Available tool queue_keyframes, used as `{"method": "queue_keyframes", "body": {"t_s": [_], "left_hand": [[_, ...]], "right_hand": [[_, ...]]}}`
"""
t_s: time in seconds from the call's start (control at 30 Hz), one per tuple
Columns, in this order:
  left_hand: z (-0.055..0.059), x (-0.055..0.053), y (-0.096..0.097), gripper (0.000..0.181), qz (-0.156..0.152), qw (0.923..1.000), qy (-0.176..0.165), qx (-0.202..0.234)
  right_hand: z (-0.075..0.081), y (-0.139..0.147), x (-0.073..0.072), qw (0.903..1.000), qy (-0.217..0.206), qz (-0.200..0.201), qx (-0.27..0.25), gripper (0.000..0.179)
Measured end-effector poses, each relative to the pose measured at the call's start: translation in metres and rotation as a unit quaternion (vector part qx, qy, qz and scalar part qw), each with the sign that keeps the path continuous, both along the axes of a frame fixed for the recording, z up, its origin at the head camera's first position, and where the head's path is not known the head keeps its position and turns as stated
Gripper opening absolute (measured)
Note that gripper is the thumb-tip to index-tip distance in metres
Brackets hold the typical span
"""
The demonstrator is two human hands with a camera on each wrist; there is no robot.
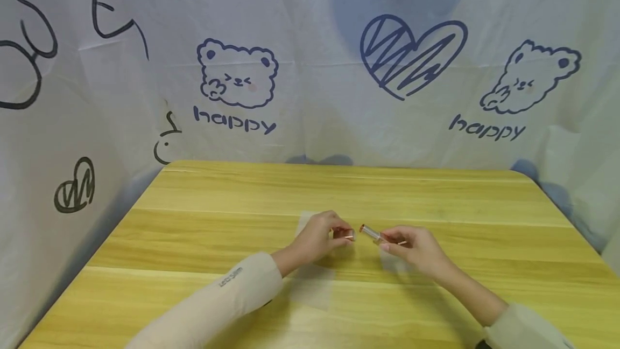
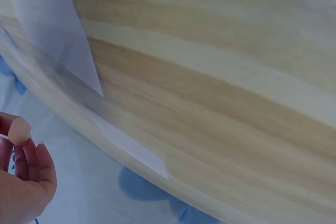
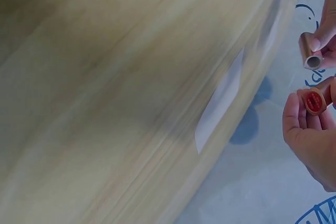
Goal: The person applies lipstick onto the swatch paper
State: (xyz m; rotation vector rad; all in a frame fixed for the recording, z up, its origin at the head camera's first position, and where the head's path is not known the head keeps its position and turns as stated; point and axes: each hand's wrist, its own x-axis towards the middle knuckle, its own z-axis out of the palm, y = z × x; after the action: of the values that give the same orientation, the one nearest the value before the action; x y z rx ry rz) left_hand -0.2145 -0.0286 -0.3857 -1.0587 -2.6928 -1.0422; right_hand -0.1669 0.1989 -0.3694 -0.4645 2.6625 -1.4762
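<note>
In the head view my left hand [image 1: 319, 236] grips a shiny rose-gold lipstick cap [image 1: 345, 234] between thumb and fingers. The cap's hollow end shows in the right wrist view [image 3: 313, 62]. Opposite it, my right hand [image 1: 416, 246] pinches an uncapped lipstick [image 1: 372, 232], its silver tube tilted up toward the cap. A small gap separates the two parts. A red label [image 3: 314, 101] shows on the lipstick's base, turned to the right wrist camera. In the left wrist view the left hand [image 2: 29, 179] appears at the lower left edge, partly cut off.
Both hands are above a wood-grain table [image 1: 218, 230]. A pale, thin sheet [image 1: 312, 286] lies near the left forearm, and another pale patch [image 1: 302, 222] shows behind the left hand. White cloth [image 1: 315, 96] with drawn bears and hearts hangs behind the table.
</note>
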Motion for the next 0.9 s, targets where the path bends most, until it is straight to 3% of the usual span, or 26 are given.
{"method": "queue_keyframes", "body": {"t_s": [0.17, 0.5, 0.9], "left_hand": [[0.0, -0.006, 0.006, 0.017, 0.008, 0.9994, -0.025, 0.021], [0.003, -0.019, 0.018, 0.018, 0.028, 0.9924, -0.112, 0.043], [0.002, -0.033, 0.026, 0.021, 0.046, 0.9863, -0.142, 0.07]], "right_hand": [[0.001, 0.001, 0.002, 0.9987, -0.035, -0.016, -0.032, 0.033], [-0.001, 0.001, 0.004, 0.9886, -0.094, -0.049, -0.107, 0.04], [-0.005, -0.01, 0.011, 0.9811, -0.109, -0.048, -0.152, 0.041]]}}
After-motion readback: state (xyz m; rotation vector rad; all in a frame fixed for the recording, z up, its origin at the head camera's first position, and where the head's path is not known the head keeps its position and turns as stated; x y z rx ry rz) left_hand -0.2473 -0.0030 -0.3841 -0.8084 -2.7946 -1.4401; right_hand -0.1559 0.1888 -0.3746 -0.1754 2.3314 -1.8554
